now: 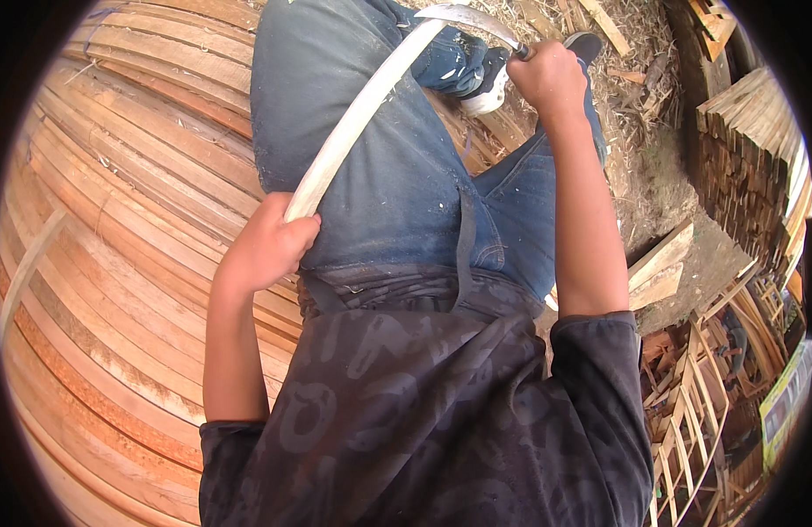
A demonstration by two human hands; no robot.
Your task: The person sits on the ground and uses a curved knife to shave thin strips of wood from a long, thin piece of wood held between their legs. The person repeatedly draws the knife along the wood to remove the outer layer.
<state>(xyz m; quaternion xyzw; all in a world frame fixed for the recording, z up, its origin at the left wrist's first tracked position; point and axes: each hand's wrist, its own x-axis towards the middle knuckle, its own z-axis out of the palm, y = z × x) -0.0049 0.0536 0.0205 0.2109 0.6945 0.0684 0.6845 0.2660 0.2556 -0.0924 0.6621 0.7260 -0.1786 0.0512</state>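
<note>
A pale, peeled wooden stick [362, 114] slants across my left thigh. Its near end is wrapped in the closed fingers of my left hand [267, 239]. At the stick's far end lies the curved metal blade of a sickle [467, 15], touching or just over the wood. My right hand [551, 83] is closed around the sickle's dark handle [522, 53], out beyond my knees. The fingertips of that hand are mostly turned out of sight.
Long sawn boards [134, 290] are stacked at my left. Wood shavings [639, 97] litter the ground around my shoes [489, 92]. A pile of cut planks [753, 145] stands at the right, with a slatted wooden frame [691, 413] below it.
</note>
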